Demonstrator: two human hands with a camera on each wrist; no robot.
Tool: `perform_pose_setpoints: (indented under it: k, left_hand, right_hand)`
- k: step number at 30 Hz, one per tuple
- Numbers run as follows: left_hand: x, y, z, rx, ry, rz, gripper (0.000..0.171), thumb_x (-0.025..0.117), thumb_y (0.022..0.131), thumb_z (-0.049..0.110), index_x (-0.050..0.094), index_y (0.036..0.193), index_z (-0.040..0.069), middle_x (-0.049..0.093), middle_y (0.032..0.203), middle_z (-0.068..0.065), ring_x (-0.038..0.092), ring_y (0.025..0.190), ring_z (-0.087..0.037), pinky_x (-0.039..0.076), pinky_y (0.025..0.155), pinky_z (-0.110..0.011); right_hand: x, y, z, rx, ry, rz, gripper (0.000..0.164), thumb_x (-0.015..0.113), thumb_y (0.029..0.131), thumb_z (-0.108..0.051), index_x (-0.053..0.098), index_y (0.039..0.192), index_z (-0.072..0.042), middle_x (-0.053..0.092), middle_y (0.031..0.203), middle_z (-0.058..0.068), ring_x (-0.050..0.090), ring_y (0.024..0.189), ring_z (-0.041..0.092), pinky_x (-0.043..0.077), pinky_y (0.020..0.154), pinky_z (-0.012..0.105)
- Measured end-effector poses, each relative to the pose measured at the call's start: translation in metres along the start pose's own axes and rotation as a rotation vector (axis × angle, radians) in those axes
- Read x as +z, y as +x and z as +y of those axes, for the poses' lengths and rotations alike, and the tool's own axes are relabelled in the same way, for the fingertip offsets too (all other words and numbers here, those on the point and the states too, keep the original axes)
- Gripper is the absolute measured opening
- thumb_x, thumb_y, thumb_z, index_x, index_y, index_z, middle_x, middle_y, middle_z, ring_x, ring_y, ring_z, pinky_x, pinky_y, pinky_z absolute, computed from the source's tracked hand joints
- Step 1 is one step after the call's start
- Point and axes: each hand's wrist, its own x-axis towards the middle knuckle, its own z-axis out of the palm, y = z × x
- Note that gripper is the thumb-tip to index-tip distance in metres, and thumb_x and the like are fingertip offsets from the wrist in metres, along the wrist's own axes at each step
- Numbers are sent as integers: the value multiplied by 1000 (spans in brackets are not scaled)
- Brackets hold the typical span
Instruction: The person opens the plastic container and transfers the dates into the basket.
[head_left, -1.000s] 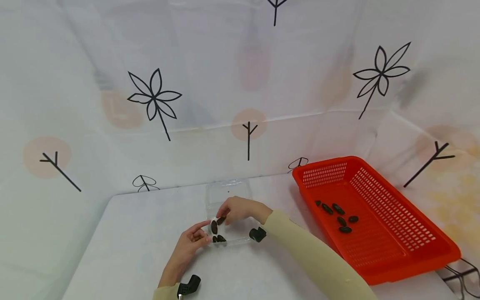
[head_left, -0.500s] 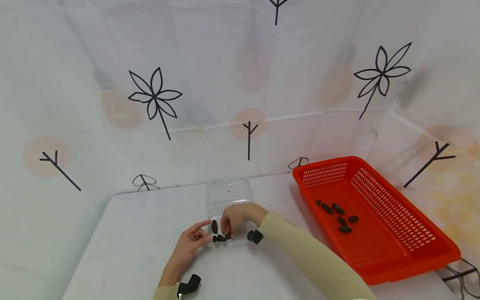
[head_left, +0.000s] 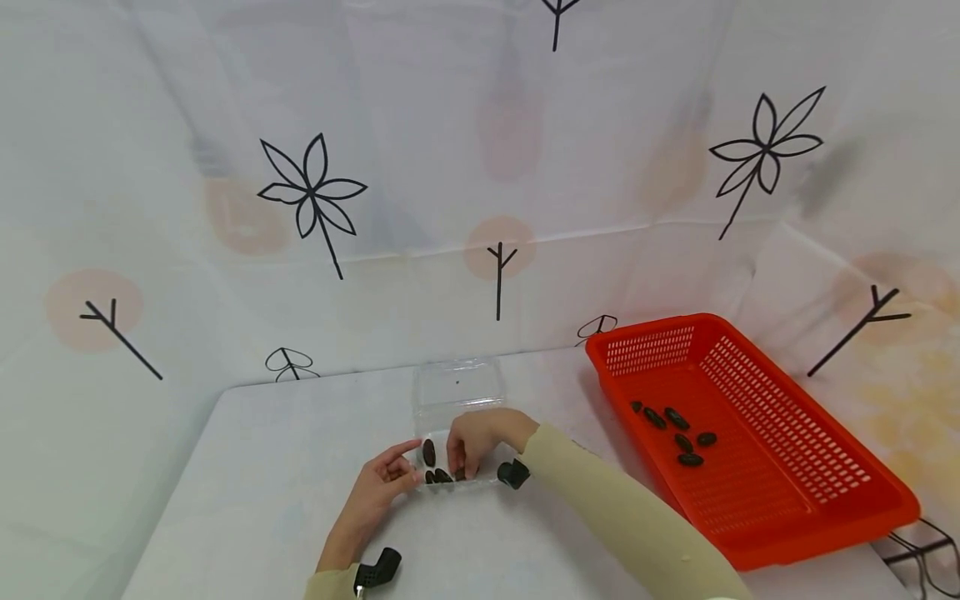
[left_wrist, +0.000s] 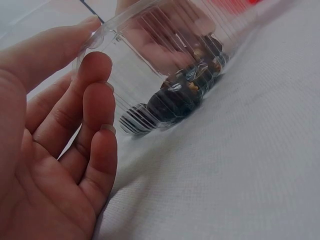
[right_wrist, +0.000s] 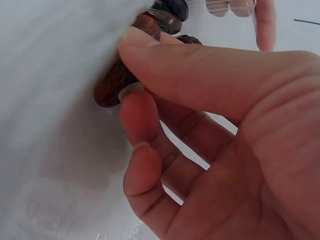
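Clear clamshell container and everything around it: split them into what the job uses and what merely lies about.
Seemingly in the job:
date-like piece pinched by the right hand
clear clamshell container, touched by the left hand
red basket, holding more dark pieces

Just there:
patterned backdrop
white table cover
black wrist cameras

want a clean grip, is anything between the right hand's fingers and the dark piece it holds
Nothing visible: the right hand pinches the dark piece directly, its fingers on it, inside the clear box.
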Motion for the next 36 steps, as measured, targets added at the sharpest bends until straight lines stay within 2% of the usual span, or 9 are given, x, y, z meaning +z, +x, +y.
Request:
perform_pose_setpoints:
  k: [8, 16, 21, 27, 36]
  left_hand:
    - [1, 0, 1, -12, 6, 15, 55, 75, 87, 4, 54, 138, -2, 60, 82, 0, 53, 72, -10, 43, 66, -23]
    - [1, 0, 1, -17, 20, 12, 56, 75, 87, 4, 53, 138, -3, 59, 83, 0, 54, 73, -11, 43, 67, -23]
    - [1, 0, 1, -10, 15, 4, 56, 74, 88, 3, 52, 139, -4, 60, 83, 1, 54, 73, -11, 44, 68, -23]
    - [0, -1, -2, 8, 3, -13, 56, 73, 88, 2, 52, 139, -5, 60, 83, 1, 54, 73, -10, 43, 67, -23]
    - [-1, -1, 0, 14, 7, -7, 55, 73, 88, 2, 52, 139, -4, 60, 83, 1, 53, 72, -10, 43, 66, -23]
  right_hand:
    - [-8, -9, 7, -58, 67, 11, 20, 79, 80, -4, 77, 88, -23, 66, 81, -11, 57, 77, 3, 46, 75, 24]
    - [-18, -28, 15, -139, 207, 46, 19, 76, 84, -1, 77, 96, -16, 70, 90, -9, 62, 85, 7, 48, 78, 25]
    - [-23, -41, 25, -128, 260, 75, 20, 73, 86, 1, 76, 97, -15, 70, 90, -7, 64, 83, 10, 51, 74, 27]
    - [-31, -61, 39, -110, 291, 131, 19, 70, 90, -2, 75, 100, -19, 69, 95, -6, 64, 88, 15, 53, 78, 32]
    - [-42, -98, 54, -52, 345, 233, 16, 69, 91, -4, 73, 105, -12, 70, 98, -3, 63, 93, 19, 52, 81, 35]
